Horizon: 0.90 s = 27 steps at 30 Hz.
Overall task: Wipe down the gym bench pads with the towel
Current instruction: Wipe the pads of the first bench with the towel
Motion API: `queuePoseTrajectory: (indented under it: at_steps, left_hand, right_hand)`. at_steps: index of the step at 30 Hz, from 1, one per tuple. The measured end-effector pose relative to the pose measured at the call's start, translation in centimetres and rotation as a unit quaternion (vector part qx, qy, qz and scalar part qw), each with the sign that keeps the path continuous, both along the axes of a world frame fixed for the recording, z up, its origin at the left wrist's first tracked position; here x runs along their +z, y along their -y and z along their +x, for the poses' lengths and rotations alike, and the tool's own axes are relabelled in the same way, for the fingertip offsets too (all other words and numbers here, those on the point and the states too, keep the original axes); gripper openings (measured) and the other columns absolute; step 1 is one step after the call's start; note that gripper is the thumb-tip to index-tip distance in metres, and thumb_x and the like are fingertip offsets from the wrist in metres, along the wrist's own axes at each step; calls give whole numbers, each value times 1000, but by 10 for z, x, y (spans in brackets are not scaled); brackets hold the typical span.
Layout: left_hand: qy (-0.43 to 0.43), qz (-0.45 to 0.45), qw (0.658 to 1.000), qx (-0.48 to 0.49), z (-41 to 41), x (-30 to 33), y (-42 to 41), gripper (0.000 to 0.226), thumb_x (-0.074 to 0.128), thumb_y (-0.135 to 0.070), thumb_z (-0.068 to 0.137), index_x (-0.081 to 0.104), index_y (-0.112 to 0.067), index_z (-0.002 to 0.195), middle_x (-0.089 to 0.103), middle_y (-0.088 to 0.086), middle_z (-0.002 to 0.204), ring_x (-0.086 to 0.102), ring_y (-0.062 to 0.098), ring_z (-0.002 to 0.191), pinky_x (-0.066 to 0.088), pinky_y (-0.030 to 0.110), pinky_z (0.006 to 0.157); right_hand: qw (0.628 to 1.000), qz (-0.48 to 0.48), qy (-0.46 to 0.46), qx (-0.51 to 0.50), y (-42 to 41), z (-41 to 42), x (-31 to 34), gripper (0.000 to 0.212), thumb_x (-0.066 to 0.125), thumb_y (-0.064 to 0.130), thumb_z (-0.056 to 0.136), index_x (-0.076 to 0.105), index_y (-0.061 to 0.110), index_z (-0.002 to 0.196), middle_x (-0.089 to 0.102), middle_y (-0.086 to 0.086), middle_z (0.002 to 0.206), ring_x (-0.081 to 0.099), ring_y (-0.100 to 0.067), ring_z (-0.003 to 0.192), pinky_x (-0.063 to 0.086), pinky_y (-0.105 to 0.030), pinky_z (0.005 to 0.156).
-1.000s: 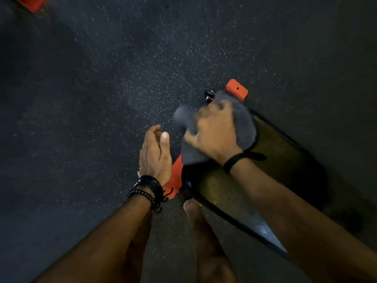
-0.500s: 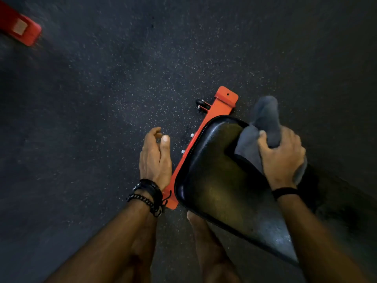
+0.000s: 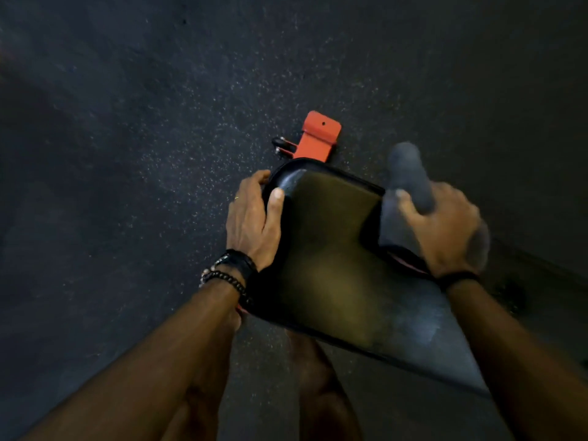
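Fingers (image 3: 254,181) of left hand (image 3: 253,222) curled round black padded bench pad (image 3: 331,249) edge; thumb laid on top.
Blurred right hand (image 3: 445,227) is wrapped around grey cloth towel (image 3: 410,179), pressed at pad's right edge; orange metal frame (image 3: 318,136) is seen beyond, on speckled dark floor (image 3: 143,138).

A dark rubber gym floor flecked with pale specks (image 3: 165,160) carries the bench: its orange-red metal foot bracket (image 3: 319,135) rests flat on it, a small black wheel (image 3: 279,144) just beside the bracket

Dark rubber floor (image 3: 159,154) flecked with pale specks; dim light, brightest near the middle.
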<state>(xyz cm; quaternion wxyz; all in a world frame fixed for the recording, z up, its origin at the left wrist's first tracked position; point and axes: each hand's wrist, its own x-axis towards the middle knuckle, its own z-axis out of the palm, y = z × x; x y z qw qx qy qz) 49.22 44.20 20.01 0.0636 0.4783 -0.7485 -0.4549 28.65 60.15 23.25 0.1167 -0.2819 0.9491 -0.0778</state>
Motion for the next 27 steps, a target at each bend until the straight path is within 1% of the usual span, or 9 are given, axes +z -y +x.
queuePoseTrajectory:
  at_steps: [4,8,12,16,19,21,23,25,27]
  left_hand:
    - [-16,-19,1000,3,-22,-7,1,62,24,-55,94,43,-13,136,50,7,133,51,22,118,41,44,99]
    - [-15,-64,997,-40,-32,-6,8,52,28,-44,99,48,-11,133,53,6,129,51,17,115,42,37,97]
    - [-10,-138,978,-153,-63,-1,9,44,30,-39,99,56,-11,122,59,8,121,55,22,109,42,39,93]
    - [120,-231,917,-302,-113,-1,-2,46,25,-41,98,64,-16,101,67,10,102,59,29,96,38,42,89]
    - [189,-276,883,-328,-120,-6,-7,48,28,-40,98,62,-12,79,67,16,86,59,35,83,39,42,78]
    - [197,-286,874,-339,-116,-8,-5,49,26,-39,98,60,-12,76,67,16,83,58,36,80,38,42,76]
    - [190,-296,874,-335,-117,-9,-7,46,26,-37,97,55,-12,71,64,14,77,56,35,74,38,42,73]
    - [183,-307,875,-327,-119,-8,-10,42,30,-33,97,50,-12,67,61,14,70,54,34,69,37,41,71]
    - [174,-321,873,-323,-118,-9,-11,39,34,-28,97,47,-12,65,59,14,67,52,34,66,37,41,68]
  right_hand:
    - [988,-89,0,126,107,47,-27,41,52,56,83,70,23,99,68,-3,97,63,-30,93,46,-45,78]
    - [987,-99,-15,127,37,34,-23,46,54,52,88,67,18,116,65,-6,111,59,-29,99,45,-45,82]
    - [999,-9,-44,-27,-106,-19,-9,44,51,58,89,64,19,103,62,-11,100,56,-32,95,43,-48,84]
    - [949,67,-115,-285,-89,-16,-11,51,49,58,83,67,14,103,59,-17,103,53,-38,99,40,-49,85]
    - [987,-17,-91,-135,-35,54,-17,42,60,51,78,66,21,108,59,-8,101,51,-32,94,35,-44,77]
    - [997,-55,-40,25,-48,88,-15,45,62,50,77,62,24,114,60,-6,103,53,-30,92,34,-43,75]
    - [995,-64,-45,63,-92,65,-18,47,58,51,77,57,24,116,61,-8,103,57,-33,89,35,-42,74]
    - [990,-26,-81,-113,-114,19,-19,46,55,53,79,59,22,114,60,-12,101,56,-35,92,35,-44,77]
    - [928,15,-105,-358,-95,-15,-19,44,53,53,81,65,20,108,61,-13,100,55,-35,96,37,-44,80]
